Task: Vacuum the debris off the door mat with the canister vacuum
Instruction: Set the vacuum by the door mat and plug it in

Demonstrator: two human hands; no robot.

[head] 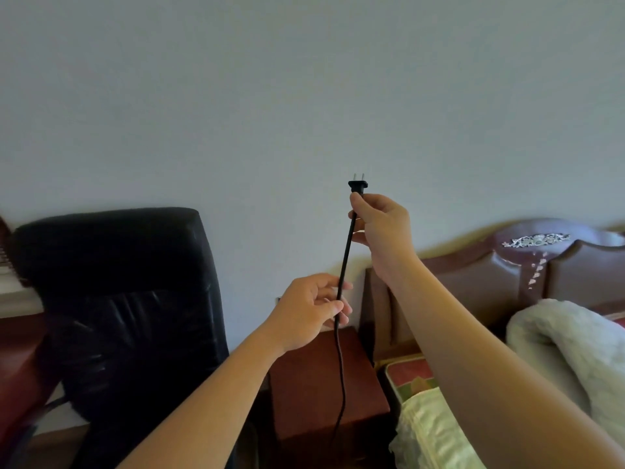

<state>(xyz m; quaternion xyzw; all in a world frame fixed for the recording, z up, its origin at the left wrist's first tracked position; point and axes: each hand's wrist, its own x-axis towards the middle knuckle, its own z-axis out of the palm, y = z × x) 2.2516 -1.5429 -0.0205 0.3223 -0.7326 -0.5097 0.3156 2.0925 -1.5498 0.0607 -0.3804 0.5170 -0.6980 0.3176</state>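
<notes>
**Cord in hand, nothing plugged in yet**

The black cord (345, 258) is held up in front of the wall (304, 96), its two-pin plug (357, 186) pointing upward and free of any socket. The right hand (380, 228) pinches the cord just under the plug. The left hand (311, 309), lower down, has its fingers curled loosely round the cord, which then hangs past the nightstand (321, 384). Neither vacuum nor mat is in view, so I take the cord to be the vacuum's. On that reading the task is at its very start: power is not connected, and all the vacuuming is left. A black chair (128, 299) stands to the left, with a bed (473, 275) and pale blanket (568, 340) to the right. No socket can be made out for certain.
</notes>
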